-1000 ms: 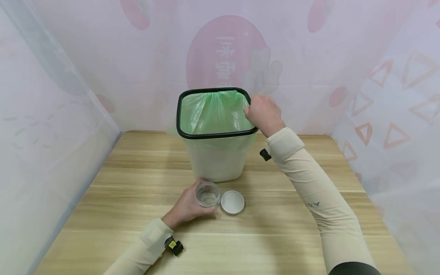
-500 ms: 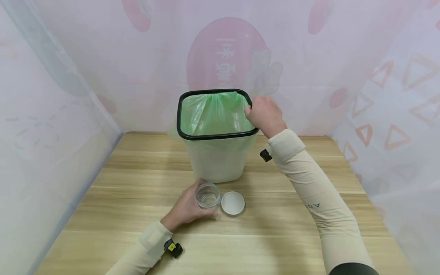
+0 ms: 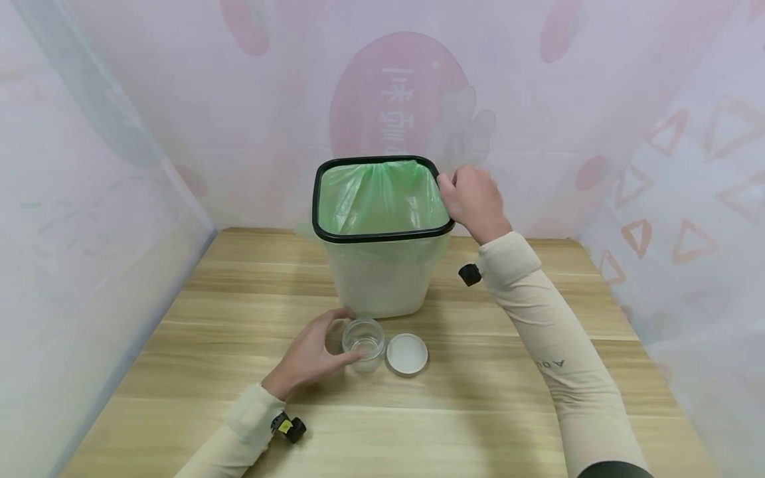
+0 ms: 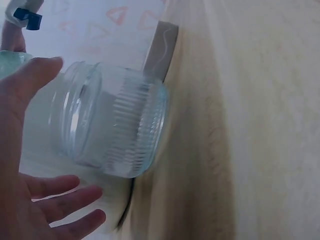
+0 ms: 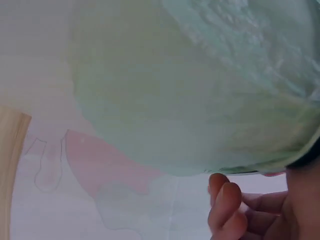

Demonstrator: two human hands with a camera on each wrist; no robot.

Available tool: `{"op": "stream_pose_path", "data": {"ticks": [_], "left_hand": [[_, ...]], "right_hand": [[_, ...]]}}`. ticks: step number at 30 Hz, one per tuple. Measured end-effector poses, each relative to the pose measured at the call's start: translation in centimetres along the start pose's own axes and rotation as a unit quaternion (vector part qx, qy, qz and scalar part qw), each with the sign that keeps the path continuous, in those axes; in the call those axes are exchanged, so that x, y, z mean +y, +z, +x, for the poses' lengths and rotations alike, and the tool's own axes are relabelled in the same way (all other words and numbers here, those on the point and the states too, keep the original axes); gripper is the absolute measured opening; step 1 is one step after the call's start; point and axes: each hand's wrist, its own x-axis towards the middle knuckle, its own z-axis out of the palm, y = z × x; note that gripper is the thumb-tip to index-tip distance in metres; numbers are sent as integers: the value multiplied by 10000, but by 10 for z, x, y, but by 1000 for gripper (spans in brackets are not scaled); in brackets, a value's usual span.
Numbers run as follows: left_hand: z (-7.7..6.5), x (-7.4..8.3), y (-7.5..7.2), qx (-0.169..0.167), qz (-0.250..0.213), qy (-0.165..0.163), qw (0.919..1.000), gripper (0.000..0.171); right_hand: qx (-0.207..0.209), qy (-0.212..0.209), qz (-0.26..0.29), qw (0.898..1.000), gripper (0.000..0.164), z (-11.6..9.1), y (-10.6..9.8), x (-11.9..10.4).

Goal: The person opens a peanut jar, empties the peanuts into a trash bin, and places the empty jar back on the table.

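An uncapped clear jar (image 3: 363,366) stands upright on the wooden table. My left hand (image 3: 311,353) is spread at its left side, thumb in front and fingers behind; the left wrist view shows a gap between the palm and the ribbed glass jar (image 4: 112,120). Right of it lies a round white lid (image 3: 407,354). Behind both stands a pale trash bin (image 3: 382,285) with a black rim, lined with a green plastic bag (image 3: 373,206). My right hand (image 3: 476,202) is at the bin's right rim, its fingers (image 5: 227,202) loosely curled outside the bag, pinching nothing visible.
The wooden table (image 3: 239,318) extends around the bin. A printed pale cloth wall (image 3: 269,133) rises behind it, with similar walls at both sides. A small black wrist camera (image 3: 469,274) sticks out from the right sleeve.
My left hand has let go of the jar and drawn back left, fingers spreading. My right hand has shifted slightly right, its thumb coming off the inside of the bin rim.
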Motion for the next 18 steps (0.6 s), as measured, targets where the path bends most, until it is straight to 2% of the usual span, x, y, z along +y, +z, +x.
{"op": "stream_pose_path", "data": {"ticks": [4,9,14,18], "left_hand": [[0,-1,-8,-50,-21,-126,9999,73],[-1,-2,-18,-26,128,-1,9999,71],[2,0,-29,-32,650,228,9976,75],[6,4,-36,-124,1182,348,9923,82]], "right_hand": [[294,-29,407,9987,45,-4,0,7],[406,-161,407,9982,51,-15,1,14],[258,-295,349,9986,58,-30,0,17],[246,-382,336,9984,58,-39,-1,20]]}}
